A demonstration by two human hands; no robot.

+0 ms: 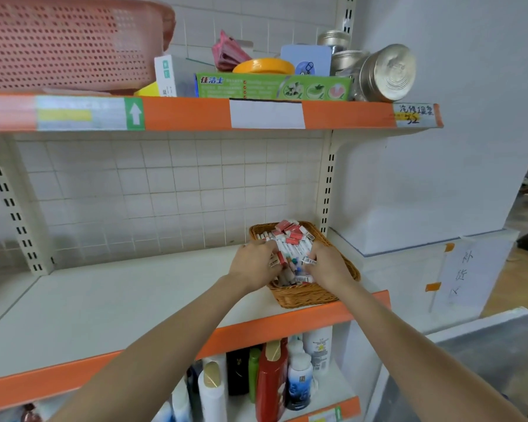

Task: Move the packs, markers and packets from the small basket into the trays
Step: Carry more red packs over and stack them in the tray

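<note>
both hands, left hand (254, 263) and right hand (326, 263), curl around markers (290, 249) in the small basket (305, 295), lower centre. an overfull grab could spill packs (290, 231) onto the shelf (104, 303).

a shop, by the look of its fittings: slotted metal shelving uprights (327, 190) carry white shelves with an orange price strip (342, 115) along each front edge, holding paper labels and a handwritten tag (414, 114). boxed toothpaste (272, 86) and tins (386, 73) sit above; bottles of toiletries (272, 379) crowd the shelf below.
</note>
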